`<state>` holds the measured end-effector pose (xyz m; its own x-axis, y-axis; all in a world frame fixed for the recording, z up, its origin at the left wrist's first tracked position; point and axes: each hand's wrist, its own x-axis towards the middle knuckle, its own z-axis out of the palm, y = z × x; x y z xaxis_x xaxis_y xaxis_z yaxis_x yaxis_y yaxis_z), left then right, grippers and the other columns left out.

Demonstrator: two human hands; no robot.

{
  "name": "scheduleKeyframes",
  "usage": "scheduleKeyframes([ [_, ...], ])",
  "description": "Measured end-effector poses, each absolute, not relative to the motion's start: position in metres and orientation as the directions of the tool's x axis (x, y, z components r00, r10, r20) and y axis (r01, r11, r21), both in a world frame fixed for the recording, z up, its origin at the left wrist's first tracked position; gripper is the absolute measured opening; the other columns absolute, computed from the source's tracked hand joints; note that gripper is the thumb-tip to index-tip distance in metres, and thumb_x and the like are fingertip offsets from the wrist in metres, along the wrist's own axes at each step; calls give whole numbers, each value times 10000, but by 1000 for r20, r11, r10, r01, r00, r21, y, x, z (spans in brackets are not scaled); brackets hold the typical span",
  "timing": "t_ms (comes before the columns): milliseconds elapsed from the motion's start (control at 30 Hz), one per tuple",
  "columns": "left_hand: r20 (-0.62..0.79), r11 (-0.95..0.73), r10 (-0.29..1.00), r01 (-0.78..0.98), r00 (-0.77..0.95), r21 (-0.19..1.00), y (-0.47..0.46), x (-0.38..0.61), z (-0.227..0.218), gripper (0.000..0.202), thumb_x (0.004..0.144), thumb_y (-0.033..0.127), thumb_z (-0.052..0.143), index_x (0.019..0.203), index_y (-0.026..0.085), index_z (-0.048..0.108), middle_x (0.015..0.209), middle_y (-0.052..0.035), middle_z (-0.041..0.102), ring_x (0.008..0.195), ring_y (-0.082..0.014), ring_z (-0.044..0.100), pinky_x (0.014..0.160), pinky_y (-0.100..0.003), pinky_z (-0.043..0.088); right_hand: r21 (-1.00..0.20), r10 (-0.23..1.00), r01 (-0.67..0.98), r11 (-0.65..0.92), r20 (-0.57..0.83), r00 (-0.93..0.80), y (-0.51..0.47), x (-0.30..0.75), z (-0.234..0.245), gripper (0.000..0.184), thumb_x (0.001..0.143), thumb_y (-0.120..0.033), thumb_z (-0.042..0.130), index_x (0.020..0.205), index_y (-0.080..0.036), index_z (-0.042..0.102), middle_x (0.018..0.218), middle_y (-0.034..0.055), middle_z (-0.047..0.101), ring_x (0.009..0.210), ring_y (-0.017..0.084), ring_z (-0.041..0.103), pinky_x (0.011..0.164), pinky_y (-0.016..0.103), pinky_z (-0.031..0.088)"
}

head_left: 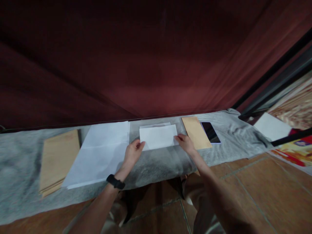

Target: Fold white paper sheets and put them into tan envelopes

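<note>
A folded sheet of white paper (158,137) is held between my two hands, over the grey cloth in the middle. My left hand (133,150) pinches its lower left corner, thumb on top. At the lower right corner, my right hand (184,143) grips the sheet with its fingers closed. Behind the sheet's top edge another white layer shows; whether it belongs to the same paper I cannot tell. To the left lies a stack of large white sheets (99,156) with a crease across it. A brown envelope (196,131) rests just right of my right hand.
Several brown envelopes (58,159) are piled at the far left. A phone (211,132) lies beside the single envelope. The grey cloth (156,169) covers a narrow surface against a dark red curtain (156,71). Black metal bars (275,71) stand at the right, above a tiled floor (263,185).
</note>
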<state>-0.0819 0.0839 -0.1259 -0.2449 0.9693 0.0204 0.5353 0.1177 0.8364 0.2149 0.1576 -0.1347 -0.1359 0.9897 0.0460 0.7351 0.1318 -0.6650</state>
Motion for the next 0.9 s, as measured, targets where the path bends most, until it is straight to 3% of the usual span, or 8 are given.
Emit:
scheduleKeyframes([
  [100,51,138,960,620,-277,773,91,-80,-125,273,886,402,547,689,215,564,619,29,565,610,-139,522,594,-243,379,-616,993,779,114,63,-96,161,206,-133,331,980,-383,499,777,-194,680,716,12,691,664,152,608,613,239,362],
  [333,-15,233,957,740,-289,631,98,-76,-121,250,941,343,529,726,221,564,655,16,605,633,-150,571,598,-249,360,-465,997,882,72,43,-59,164,198,-135,297,1020,-375,513,885,-208,719,868,49,774,799,179,706,661,225,412],
  [567,-96,368,927,834,-362,411,104,-66,-109,269,1016,382,462,946,221,666,885,-55,750,837,-210,697,648,-275,402,-310,1000,951,1,0,-1,164,185,-130,313,1059,-387,476,1062,-207,732,999,89,794,921,198,741,710,228,445],
  [900,-100,400,916,867,-388,297,112,-61,-105,333,1046,392,391,1110,209,662,1018,-104,776,967,-264,734,724,-317,480,-216,997,974,-71,-19,68,168,164,-124,372,1084,-412,404,1145,-201,703,998,113,786,944,221,751,769,267,495],
])
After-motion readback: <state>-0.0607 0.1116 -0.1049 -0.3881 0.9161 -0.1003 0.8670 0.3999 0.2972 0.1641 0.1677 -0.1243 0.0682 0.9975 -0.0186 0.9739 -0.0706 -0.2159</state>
